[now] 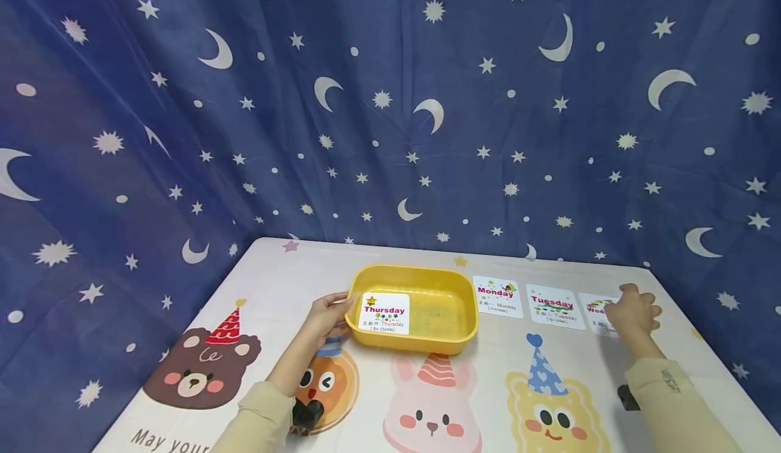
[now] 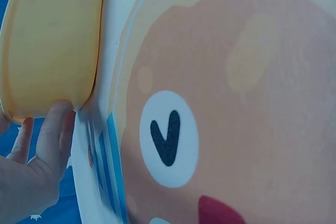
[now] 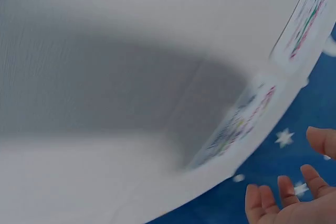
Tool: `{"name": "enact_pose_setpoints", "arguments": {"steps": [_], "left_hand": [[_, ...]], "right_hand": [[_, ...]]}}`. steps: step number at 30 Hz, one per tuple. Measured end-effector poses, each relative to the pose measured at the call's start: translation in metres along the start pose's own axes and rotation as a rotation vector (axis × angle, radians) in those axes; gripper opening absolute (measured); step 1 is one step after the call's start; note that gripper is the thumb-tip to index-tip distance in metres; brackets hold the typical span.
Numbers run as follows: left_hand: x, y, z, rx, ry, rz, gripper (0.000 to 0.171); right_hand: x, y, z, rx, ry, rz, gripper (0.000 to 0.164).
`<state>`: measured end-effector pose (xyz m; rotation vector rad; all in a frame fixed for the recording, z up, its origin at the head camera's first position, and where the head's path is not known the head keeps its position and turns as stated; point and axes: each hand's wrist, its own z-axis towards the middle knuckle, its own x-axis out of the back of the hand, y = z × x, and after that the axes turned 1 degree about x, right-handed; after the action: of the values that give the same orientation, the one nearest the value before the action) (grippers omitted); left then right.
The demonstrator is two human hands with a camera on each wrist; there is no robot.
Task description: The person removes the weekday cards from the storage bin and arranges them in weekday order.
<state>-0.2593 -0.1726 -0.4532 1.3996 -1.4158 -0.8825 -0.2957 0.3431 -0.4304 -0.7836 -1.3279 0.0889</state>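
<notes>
The left hand [image 1: 325, 319] grips the left end of a yellow tray [image 1: 403, 342], which holds a card [image 1: 386, 314] reading "Thursday" above Chinese print. The right hand [image 1: 634, 312], fingers apart and holding nothing, is over a card showing "Wed" [image 1: 590, 316], partly covered. Between them on the surface [image 1: 494, 358], the "Monday" card [image 1: 497, 297] neighbours the "Tuesday" card [image 1: 555, 307].

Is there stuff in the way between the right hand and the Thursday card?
Yes. The Wednesday card, Tuesday card and Monday card lie flat in between, then the wall of the yellow tray stands up around the Thursday card. The right hand would probably have to lift over that wall.
</notes>
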Motion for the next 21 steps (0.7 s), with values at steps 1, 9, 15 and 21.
{"name": "enact_pose_setpoints", "arguments": {"steps": [1, 9, 15, 21], "left_hand": [[0.000, -0.001, 0.000, 0.002, 0.000, -0.002, 0.042], [-0.004, 0.002, 0.002, 0.000, -0.016, 0.006, 0.042], [-0.001, 0.007, 0.003, 0.007, -0.015, 0.007, 0.043], [0.002, 0.003, 0.001, 0.015, -0.019, -0.001, 0.043]], "right_hand": [[-0.002, -0.003, -0.003, 0.026, 0.001, 0.005, 0.053], [-0.020, -0.039, -0.035, 0.281, 0.031, 0.087, 0.047], [-0.024, -0.092, -0.064, 0.454, -0.021, 0.210, 0.042], [-0.033, -0.134, -0.086, 0.563, -0.104, 0.275, 0.037]]}}
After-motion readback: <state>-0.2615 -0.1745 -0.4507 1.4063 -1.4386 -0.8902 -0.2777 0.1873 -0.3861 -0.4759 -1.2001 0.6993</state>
